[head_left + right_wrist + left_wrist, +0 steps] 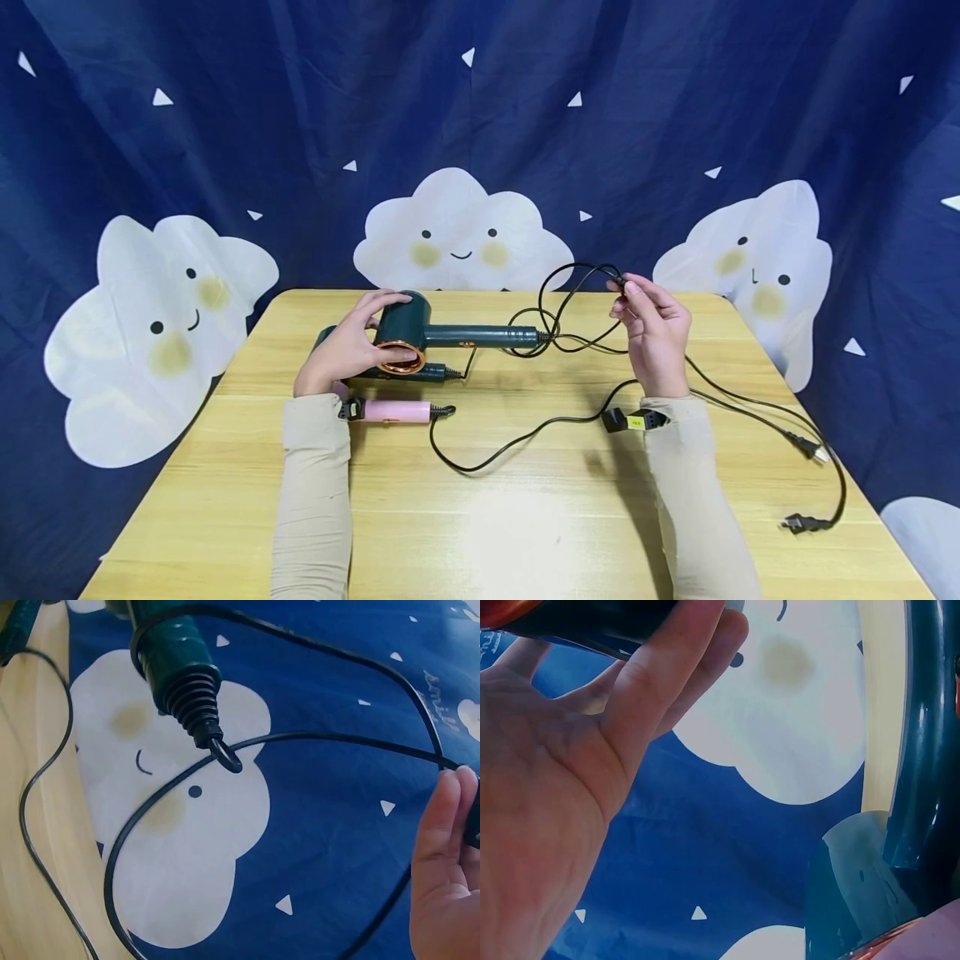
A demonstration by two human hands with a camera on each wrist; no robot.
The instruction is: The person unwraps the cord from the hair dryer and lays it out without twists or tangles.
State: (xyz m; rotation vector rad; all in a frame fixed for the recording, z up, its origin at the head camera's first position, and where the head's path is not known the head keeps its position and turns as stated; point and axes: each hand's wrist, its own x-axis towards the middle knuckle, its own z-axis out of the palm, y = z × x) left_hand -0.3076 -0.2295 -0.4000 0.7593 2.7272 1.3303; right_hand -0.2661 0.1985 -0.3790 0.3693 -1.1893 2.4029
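Observation:
My left hand [348, 346] grips the head of a dark green hair dryer [483, 336], thumb by the copper-coloured ring and fingers over the far side. The dryer is held above the table, handle pointing right. Its black cord [315, 736] loops loosely from the handle to my right hand [656, 337]. There the thumb and fingertips pinch a black plug, mostly hidden by the fingers. Below the held dryer lies a second green hair dryer [420, 372], partly covered by my left hand. Nearer me lies a pink hair dryer [393, 412], its head hidden behind the left wrist.
On the wooden table [525, 517], black cords run to the right. Two plugs, one nearer [806, 523] and one farther [810, 448], lie near the right edge. A blue curtain [465, 108] with white clouds hangs behind and beside the table.

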